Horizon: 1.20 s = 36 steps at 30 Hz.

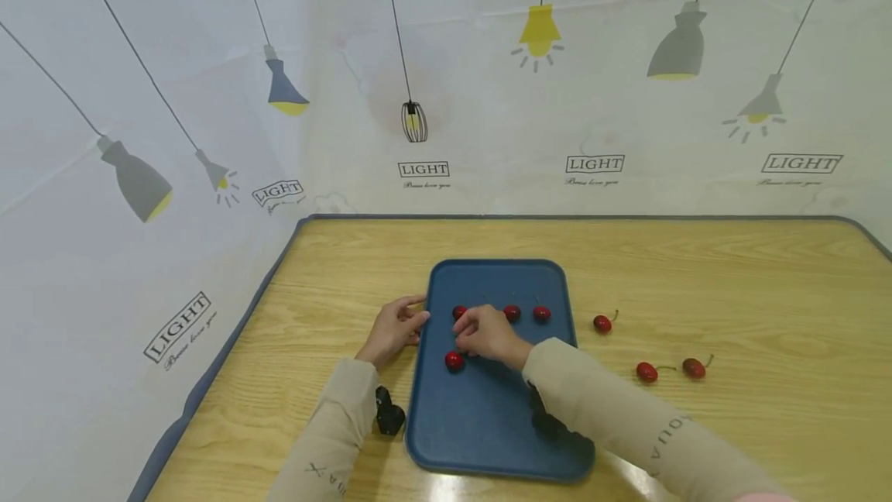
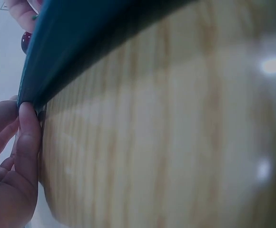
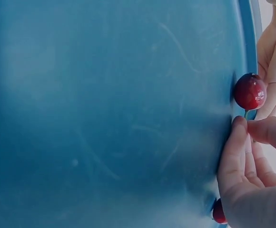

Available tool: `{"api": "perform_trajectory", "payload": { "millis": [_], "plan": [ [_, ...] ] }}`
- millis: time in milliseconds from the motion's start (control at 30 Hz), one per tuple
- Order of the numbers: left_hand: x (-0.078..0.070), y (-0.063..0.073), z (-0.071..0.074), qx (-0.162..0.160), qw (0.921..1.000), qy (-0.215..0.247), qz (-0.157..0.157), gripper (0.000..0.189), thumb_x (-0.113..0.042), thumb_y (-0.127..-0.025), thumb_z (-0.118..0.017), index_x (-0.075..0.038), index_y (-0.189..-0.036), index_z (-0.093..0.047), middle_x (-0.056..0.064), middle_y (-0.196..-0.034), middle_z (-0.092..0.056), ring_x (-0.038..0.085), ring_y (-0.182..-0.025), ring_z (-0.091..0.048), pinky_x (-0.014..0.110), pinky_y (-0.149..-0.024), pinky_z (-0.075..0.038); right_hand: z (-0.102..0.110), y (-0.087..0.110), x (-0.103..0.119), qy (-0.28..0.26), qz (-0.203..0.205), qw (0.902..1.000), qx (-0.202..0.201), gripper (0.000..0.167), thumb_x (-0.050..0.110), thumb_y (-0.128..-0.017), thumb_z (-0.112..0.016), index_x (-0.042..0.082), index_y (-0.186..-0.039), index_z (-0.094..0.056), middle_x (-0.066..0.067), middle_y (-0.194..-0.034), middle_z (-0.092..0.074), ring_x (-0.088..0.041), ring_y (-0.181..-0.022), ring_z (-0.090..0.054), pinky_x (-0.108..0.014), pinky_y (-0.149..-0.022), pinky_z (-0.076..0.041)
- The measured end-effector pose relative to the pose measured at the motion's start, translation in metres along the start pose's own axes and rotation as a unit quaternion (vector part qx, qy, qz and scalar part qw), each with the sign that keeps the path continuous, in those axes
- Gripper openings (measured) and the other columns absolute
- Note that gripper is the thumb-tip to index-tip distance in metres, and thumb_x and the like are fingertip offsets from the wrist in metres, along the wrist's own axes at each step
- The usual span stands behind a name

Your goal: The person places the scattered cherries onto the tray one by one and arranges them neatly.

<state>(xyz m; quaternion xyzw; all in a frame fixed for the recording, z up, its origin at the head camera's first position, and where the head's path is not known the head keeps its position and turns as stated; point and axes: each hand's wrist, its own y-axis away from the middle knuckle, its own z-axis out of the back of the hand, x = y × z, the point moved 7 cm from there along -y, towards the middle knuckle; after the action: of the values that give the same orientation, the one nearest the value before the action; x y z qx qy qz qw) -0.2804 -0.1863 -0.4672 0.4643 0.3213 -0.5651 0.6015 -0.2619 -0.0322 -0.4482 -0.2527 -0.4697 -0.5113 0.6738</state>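
My right hand (image 1: 490,334) is over the blue tray (image 1: 488,440), its thumb and fingertip pinching the thin green stem of a red cherry (image 3: 250,91). That cherry (image 1: 454,361) hangs or rests right at the tray's surface, left of the middle. At the tray's left rim is my left hand (image 1: 396,329); the left wrist view has its thumb and finger gripping the rim (image 2: 27,85). Further up the tray lie more cherries in a row: one at left (image 1: 460,312), one in the middle (image 1: 512,312) and one at right (image 1: 542,314). My right hand partly covers this row.
Right of the tray, three cherries with stems lie on the wooden table: a near one (image 1: 602,324), a middle one (image 1: 646,372) and a far one (image 1: 694,368). A black wrist device (image 1: 389,413) sits by my left sleeve. A lamp-printed cloth (image 1: 488,99) hangs behind the table.
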Motion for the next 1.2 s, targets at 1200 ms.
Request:
{"api": "perform_trajectory", "payload": {
  "millis": [1200],
  "plan": [
    [0.0011,-0.0017,-0.0009,-0.005,0.9999,0.007,-0.014,0.038,-0.01,-0.086,-0.058,-0.006,-0.124,-0.052,0.01,-0.083,-0.055,0.011,-0.058,-0.052,0.025,-0.053,-0.049,0.001,-0.0016,-0.005,-0.004,-0.045,0.999,0.002,0.011,-0.007,-0.073,-0.063,-0.005,-0.084,-0.063,-0.007,-0.068,-0.061,-0.014,-0.054,-0.058,-0.028,-0.054,-0.052]
  ]
}}
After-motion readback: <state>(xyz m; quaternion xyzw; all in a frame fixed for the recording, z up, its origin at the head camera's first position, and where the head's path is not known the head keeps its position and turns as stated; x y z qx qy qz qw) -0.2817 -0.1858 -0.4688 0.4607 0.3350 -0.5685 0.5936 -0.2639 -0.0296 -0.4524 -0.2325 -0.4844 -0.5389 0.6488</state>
